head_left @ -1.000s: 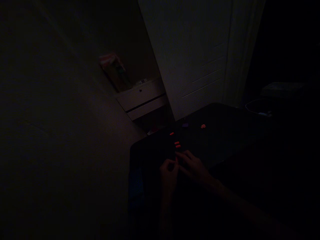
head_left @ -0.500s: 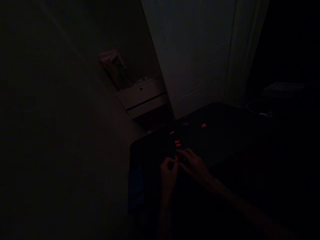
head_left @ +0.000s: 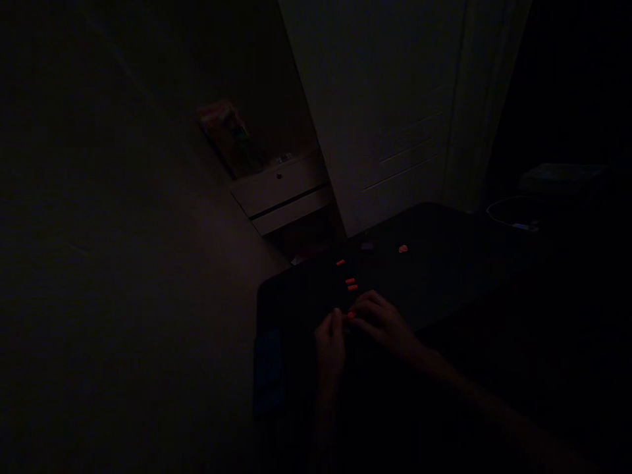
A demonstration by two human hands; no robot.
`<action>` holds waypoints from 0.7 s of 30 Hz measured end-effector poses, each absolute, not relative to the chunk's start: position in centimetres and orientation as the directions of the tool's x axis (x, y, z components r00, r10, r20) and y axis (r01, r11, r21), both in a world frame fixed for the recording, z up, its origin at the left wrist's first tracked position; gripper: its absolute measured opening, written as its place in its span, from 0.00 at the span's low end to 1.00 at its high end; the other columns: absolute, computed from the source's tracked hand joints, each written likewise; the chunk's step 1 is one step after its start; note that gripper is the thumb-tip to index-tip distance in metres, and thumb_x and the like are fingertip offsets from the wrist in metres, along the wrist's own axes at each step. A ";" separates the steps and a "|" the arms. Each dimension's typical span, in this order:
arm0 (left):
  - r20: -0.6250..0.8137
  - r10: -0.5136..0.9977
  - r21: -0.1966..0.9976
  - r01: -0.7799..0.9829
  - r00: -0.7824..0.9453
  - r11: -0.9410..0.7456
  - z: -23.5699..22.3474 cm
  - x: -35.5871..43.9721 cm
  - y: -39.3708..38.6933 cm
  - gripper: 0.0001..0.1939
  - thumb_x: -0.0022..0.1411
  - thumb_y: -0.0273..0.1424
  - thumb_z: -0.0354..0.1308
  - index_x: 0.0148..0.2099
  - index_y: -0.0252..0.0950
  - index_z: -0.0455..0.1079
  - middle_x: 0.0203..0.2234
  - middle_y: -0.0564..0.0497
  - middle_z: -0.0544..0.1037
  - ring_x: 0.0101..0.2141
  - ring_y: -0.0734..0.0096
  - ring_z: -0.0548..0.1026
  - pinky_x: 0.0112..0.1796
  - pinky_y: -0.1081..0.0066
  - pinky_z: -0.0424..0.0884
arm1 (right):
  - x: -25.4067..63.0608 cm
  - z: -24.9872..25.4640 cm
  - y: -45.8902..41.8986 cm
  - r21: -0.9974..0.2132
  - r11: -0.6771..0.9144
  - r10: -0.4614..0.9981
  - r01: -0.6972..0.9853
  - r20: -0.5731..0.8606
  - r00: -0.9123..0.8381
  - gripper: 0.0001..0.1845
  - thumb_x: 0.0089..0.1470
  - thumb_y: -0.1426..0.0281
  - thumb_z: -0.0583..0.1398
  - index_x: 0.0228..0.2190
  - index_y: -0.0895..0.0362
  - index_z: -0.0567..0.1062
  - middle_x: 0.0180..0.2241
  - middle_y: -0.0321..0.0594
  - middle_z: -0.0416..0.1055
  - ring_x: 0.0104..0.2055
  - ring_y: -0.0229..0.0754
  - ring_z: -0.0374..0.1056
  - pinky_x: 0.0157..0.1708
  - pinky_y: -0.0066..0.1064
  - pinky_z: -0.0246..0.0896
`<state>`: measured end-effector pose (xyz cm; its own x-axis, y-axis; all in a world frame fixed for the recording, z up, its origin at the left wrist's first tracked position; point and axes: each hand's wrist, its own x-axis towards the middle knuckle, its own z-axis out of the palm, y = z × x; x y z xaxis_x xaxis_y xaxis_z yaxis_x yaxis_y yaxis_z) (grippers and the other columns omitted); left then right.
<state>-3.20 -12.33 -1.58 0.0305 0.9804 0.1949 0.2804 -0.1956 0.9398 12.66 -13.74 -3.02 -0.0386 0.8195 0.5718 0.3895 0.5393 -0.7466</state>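
Note:
The room is very dark, so fine detail is lost. A small red-orange piece (head_left: 351, 316) is between my two hands, over a dark table (head_left: 301, 299). The thumb and fingers of my right hand (head_left: 384, 322) are closed around its right side. Just left of it, my left hand (head_left: 330, 339) has its fingertips pinched together; whatever they hold is hidden. Beyond the hands, two short red-orange pieces (head_left: 351, 284) lie side by side, and another similar piece (head_left: 340, 263) lies farther off.
A round orange item (head_left: 403, 249) and a dark purple block (head_left: 367, 247) lie toward the table's far edge. A blue flat item (head_left: 269, 372) is at the left edge. A pale cable (head_left: 494, 205) curves at right. Behind stand a drawer unit (head_left: 281, 187) and a pale door (head_left: 385, 99).
The red-orange piece was upright at my left fingertips; now it sits lower, at my right fingers. My left fingers have drawn slightly left and closed together. The pieces on the table stay put.

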 end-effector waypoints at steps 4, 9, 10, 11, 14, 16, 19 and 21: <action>0.211 0.976 0.930 0.297 0.047 -0.215 -1.5 -3.3 -12.5 0.22 0.65 0.48 0.55 0.28 0.36 0.72 0.22 0.52 0.74 0.26 0.69 0.71 0.30 0.71 0.65 | 12.7 -3.3 -13.6 -0.753 0.528 0.818 0.392 0.575 0.001 0.04 0.62 0.67 0.63 0.38 0.54 0.78 0.40 0.41 0.70 0.42 0.42 0.72 0.42 0.33 0.71; 0.192 0.978 0.955 0.216 0.079 -0.204 -1.4 -3.4 -12.5 0.14 0.62 0.41 0.61 0.33 0.35 0.76 0.27 0.50 0.78 0.31 0.66 0.75 0.34 0.70 0.68 | 12.7 -3.3 -13.8 -0.737 0.535 0.807 0.413 0.590 0.006 0.05 0.62 0.66 0.63 0.37 0.54 0.79 0.38 0.40 0.70 0.39 0.41 0.72 0.40 0.32 0.71; 0.189 0.979 0.959 0.200 0.072 -0.200 -1.4 -3.4 -12.4 0.14 0.61 0.41 0.61 0.33 0.35 0.76 0.27 0.49 0.79 0.31 0.66 0.75 0.35 0.70 0.69 | 12.7 -3.2 -13.8 -0.735 0.536 0.806 0.415 0.591 0.006 0.05 0.62 0.66 0.63 0.37 0.54 0.79 0.38 0.40 0.70 0.39 0.41 0.72 0.39 0.32 0.71; 0.184 0.981 0.963 0.188 0.064 -0.193 -1.4 -3.4 -12.4 0.13 0.60 0.41 0.62 0.33 0.35 0.77 0.28 0.49 0.79 0.31 0.66 0.76 0.35 0.70 0.69 | 12.7 -3.2 -13.9 -0.733 0.538 0.804 0.415 0.594 0.006 0.06 0.62 0.66 0.63 0.37 0.54 0.79 0.38 0.40 0.71 0.39 0.41 0.72 0.39 0.31 0.70; 0.154 0.987 0.973 0.166 0.048 -0.160 -1.3 -3.3 -12.4 0.14 0.59 0.41 0.63 0.32 0.34 0.77 0.26 0.50 0.79 0.30 0.67 0.75 0.33 0.71 0.69 | 12.7 -3.1 -13.9 -0.725 0.558 0.792 0.404 0.611 0.003 0.06 0.62 0.66 0.63 0.38 0.54 0.79 0.38 0.40 0.71 0.38 0.41 0.72 0.38 0.31 0.70; 0.140 0.989 0.975 0.170 0.041 -0.144 -1.1 -3.3 -12.5 0.15 0.59 0.42 0.63 0.31 0.34 0.77 0.24 0.50 0.78 0.29 0.68 0.74 0.32 0.71 0.68 | 12.7 -3.0 -14.0 -0.721 0.569 0.787 0.395 0.617 -0.008 0.06 0.62 0.67 0.63 0.39 0.54 0.79 0.37 0.40 0.71 0.38 0.40 0.72 0.38 0.31 0.70; 0.132 0.991 0.977 0.164 0.038 -0.136 -1.1 -3.4 -12.6 0.15 0.60 0.42 0.63 0.32 0.34 0.78 0.24 0.50 0.78 0.28 0.68 0.73 0.32 0.72 0.68 | 12.7 -2.9 -14.1 -0.722 0.572 0.788 0.389 0.616 -0.016 0.06 0.61 0.68 0.64 0.40 0.54 0.80 0.37 0.40 0.71 0.38 0.40 0.72 0.37 0.30 0.70; 0.127 0.991 0.981 0.143 0.039 -0.131 -1.3 -3.5 -12.5 0.16 0.59 0.42 0.63 0.31 0.34 0.78 0.24 0.51 0.78 0.29 0.68 0.73 0.32 0.72 0.67 | 12.6 -2.9 -14.1 -0.723 0.574 0.786 0.384 0.618 -0.012 0.06 0.61 0.68 0.64 0.40 0.54 0.80 0.37 0.40 0.71 0.38 0.40 0.72 0.38 0.30 0.70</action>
